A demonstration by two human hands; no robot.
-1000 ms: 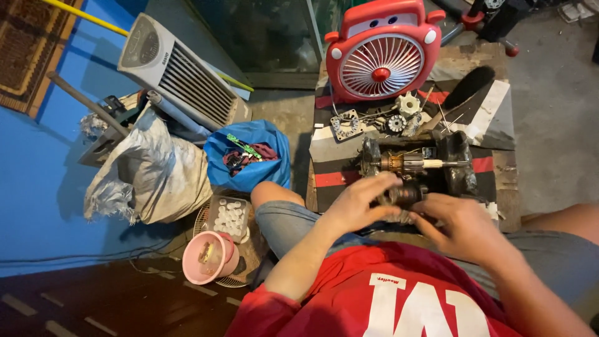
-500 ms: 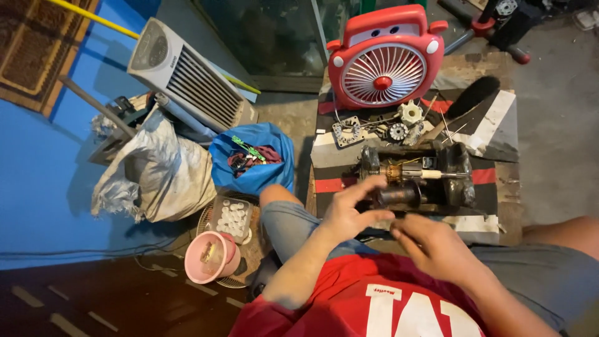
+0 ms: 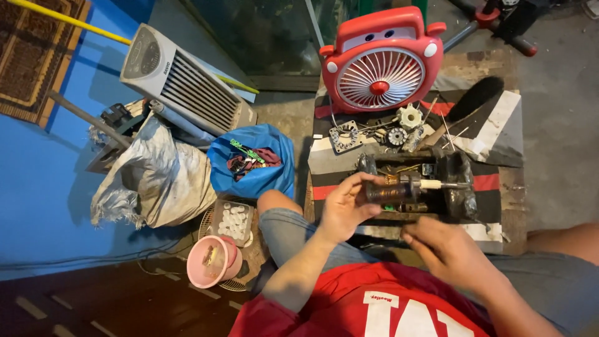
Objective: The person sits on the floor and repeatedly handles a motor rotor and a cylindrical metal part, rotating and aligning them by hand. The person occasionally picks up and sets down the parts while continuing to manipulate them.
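My left hand (image 3: 347,209) grips a dark cylindrical motor rotor (image 3: 399,189) with copper windings and a pale shaft pointing right. It holds the rotor just above a black motor housing (image 3: 453,181) lying on a striped mat (image 3: 331,161). My right hand (image 3: 442,248) hovers below the rotor, fingers loosely curled, holding nothing that I can see. Small loose parts, a white gear (image 3: 410,116) and a metal plate (image 3: 343,136), lie beyond the housing. A red toy-car-shaped fan (image 3: 380,65) stands at the far end of the mat.
A blue bag of scraps (image 3: 253,162) sits left of my knee, with a grey sack (image 3: 156,178) beside it. A white air cooler (image 3: 178,78) leans further back. A pink cup (image 3: 212,261) and a tub of white caps (image 3: 232,221) lie near my left leg.
My left hand has lifted the rotor off the housing and toward me. My right hand has drawn back from the motor and now sits lower, apart from it.
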